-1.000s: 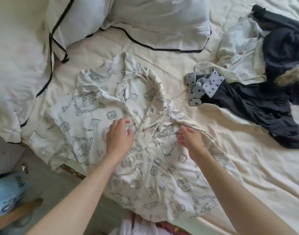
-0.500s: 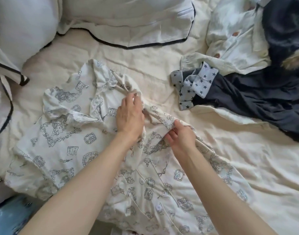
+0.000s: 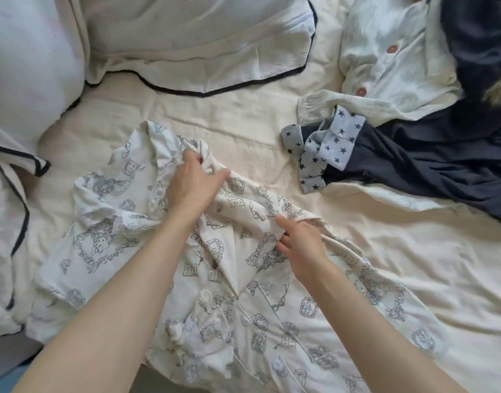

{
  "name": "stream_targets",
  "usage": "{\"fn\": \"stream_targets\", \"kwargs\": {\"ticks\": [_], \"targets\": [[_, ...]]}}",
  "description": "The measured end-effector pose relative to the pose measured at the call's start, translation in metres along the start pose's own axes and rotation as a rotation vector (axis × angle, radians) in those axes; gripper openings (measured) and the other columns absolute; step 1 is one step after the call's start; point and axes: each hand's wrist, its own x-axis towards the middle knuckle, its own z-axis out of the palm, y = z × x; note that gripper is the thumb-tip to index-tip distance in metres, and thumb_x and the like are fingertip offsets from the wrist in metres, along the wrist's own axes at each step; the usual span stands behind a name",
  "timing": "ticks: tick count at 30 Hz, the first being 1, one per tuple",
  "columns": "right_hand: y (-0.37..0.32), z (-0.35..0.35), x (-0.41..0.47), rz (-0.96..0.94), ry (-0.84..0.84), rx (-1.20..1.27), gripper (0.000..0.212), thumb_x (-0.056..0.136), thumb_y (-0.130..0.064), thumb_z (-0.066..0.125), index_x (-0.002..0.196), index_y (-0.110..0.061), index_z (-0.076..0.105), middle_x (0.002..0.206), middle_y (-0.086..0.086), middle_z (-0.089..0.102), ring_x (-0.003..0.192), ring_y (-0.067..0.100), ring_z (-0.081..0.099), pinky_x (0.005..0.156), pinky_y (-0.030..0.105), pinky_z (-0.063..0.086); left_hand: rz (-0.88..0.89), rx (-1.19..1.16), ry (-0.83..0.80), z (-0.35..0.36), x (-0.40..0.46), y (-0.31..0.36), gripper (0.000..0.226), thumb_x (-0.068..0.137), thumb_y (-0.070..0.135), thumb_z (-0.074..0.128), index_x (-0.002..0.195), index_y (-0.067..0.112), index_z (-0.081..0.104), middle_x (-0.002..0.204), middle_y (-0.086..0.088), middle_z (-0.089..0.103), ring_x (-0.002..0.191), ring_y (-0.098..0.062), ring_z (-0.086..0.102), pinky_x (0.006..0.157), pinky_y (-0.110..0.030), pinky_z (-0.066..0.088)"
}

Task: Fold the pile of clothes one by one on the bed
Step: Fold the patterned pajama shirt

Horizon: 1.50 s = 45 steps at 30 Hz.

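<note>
A cream pyjama shirt (image 3: 107, 245) with a grey line-drawn print lies spread and rumpled on the bed, buttons facing up. My left hand (image 3: 191, 184) grips a bunch of its fabric near the collar at the far end. My right hand (image 3: 299, 242) pinches the shirt's right edge, fingers curled round a fold. At the upper right lies the pile of other clothes: a dark navy garment (image 3: 430, 168) with grey star-print cuffs (image 3: 325, 148), and a cream buttoned garment (image 3: 385, 63) partly under it.
White pillows with black piping sit at the top (image 3: 203, 43) and along the left (image 3: 22, 80). The cream bedsheet (image 3: 243, 114) is wrinkled. The bed's near edge runs under the shirt's hem at the bottom left.
My left hand moved up from the shirt's chest to the collar and took hold of the fabric there. My right hand took the shirt's right edge. The view tilted up the bed.
</note>
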Motion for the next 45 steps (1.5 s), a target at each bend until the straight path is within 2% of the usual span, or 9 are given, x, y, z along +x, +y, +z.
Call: {"fn": "stream_targets", "kwargs": {"ticks": [5, 9, 12, 16, 22, 31, 35, 40, 45], "targets": [[-0.024, 0.002, 0.0, 0.007, -0.007, 0.248, 0.008, 0.094, -0.005, 0.054, 0.099, 0.001, 0.056, 0.088, 0.014, 0.065, 0.067, 0.015, 0.063, 0.056, 0.021, 0.054, -0.049, -0.374, 0.011, -0.015, 0.02, 0.03, 0.026, 0.091, 0.023, 0.06, 0.069, 0.011, 0.055, 0.064, -0.004, 0.054, 0.06, -0.018, 0.052, 0.056, -0.027, 0.041], [-0.054, 0.006, 0.006, 0.066, -0.104, 0.523, 0.014, 0.096, -0.006, 0.05, 0.109, -0.002, 0.053, 0.105, 0.013, 0.064, 0.094, 0.022, 0.063, 0.08, 0.032, 0.053, -0.185, -0.813, -0.036, -0.024, 0.046, 0.056, 0.015, 0.09, 0.016, 0.064, 0.1, 0.005, 0.065, 0.092, -0.012, 0.064, 0.088, -0.023, 0.06, 0.089, -0.041, 0.051], [-0.068, 0.006, 0.01, 0.059, -0.184, 0.598, 0.024, 0.098, -0.017, 0.05, 0.119, -0.004, 0.05, 0.115, 0.008, 0.06, 0.111, 0.022, 0.058, 0.075, 0.032, 0.05, -0.178, -0.797, -0.111, -0.015, 0.051, 0.057, 0.033, 0.091, 0.011, 0.062, 0.122, 0.002, 0.058, 0.112, -0.015, 0.065, 0.091, -0.021, 0.063, 0.082, -0.035, 0.053], [-0.046, 0.008, 0.019, 0.02, -0.114, 0.212, 0.045, 0.096, -0.022, 0.054, 0.134, 0.002, 0.044, 0.134, 0.024, 0.051, 0.125, 0.038, 0.049, 0.108, 0.045, 0.039, -0.07, -0.589, -0.016, 0.001, 0.041, 0.04, 0.026, 0.086, 0.02, 0.069, 0.108, 0.011, 0.059, 0.105, -0.003, 0.064, 0.092, -0.017, 0.062, 0.082, -0.026, 0.051], [0.0, 0.001, 0.003, -0.064, -0.133, -0.132, 0.039, 0.097, -0.016, 0.05, 0.135, -0.008, 0.044, 0.108, 0.002, 0.059, 0.096, 0.017, 0.06, 0.094, 0.033, 0.048, -0.077, -0.45, 0.007, 0.024, -0.035, 0.001, 0.025, 0.087, 0.022, 0.067, 0.105, 0.021, 0.049, 0.086, 0.014, 0.055, 0.073, 0.007, 0.05, 0.054, 0.0, 0.037], [0.076, -0.022, -0.04, -0.118, -0.169, -0.553, 0.026, 0.094, -0.018, 0.053, 0.118, -0.008, 0.057, 0.098, 0.003, 0.065, 0.083, 0.012, 0.063, 0.083, 0.031, 0.054, 0.236, 0.041, -0.036, 0.046, -0.175, -0.086, 0.043, 0.08, 0.029, 0.073, 0.118, 0.018, 0.058, 0.118, -0.001, 0.051, 0.11, -0.023, 0.048, 0.088, -0.037, 0.041], [0.099, -0.025, -0.051, -0.165, -0.189, -0.86, 0.023, 0.093, -0.02, 0.058, 0.111, -0.008, 0.063, 0.098, 0.003, 0.065, 0.084, 0.016, 0.059, 0.085, 0.034, 0.05, 0.214, 0.123, -0.294, 0.049, -0.193, -0.12, 0.08, 0.084, 0.04, 0.066, 0.149, 0.034, 0.02, 0.138, 0.004, 0.034, 0.126, -0.018, 0.033, 0.1, -0.034, 0.035], [0.106, -0.016, -0.072, -0.397, -0.265, -0.889, 0.015, 0.092, -0.017, 0.059, 0.082, -0.021, 0.069, 0.071, -0.015, 0.061, 0.067, 0.002, 0.056, 0.063, 0.012, 0.043, 0.019, -0.386, -0.134, 0.03, -0.187, -0.134, 0.008, 0.089, 0.018, 0.064, 0.093, 0.024, 0.062, 0.087, 0.015, 0.057, 0.081, -0.004, 0.056, 0.076, -0.018, 0.044], [0.116, 0.006, -0.104, -0.434, -0.458, -0.819, 0.025, 0.094, -0.012, 0.052, 0.092, -0.029, 0.07, 0.095, -0.011, 0.071, 0.088, -0.002, 0.065, 0.084, 0.016, 0.049, -0.555, -1.262, -0.113, 0.009, -0.222, -0.182, 0.014, 0.093, -0.001, 0.052, 0.102, 0.007, 0.06, 0.093, -0.011, 0.07, 0.081, -0.021, 0.07, 0.071, -0.027, 0.058]]}}
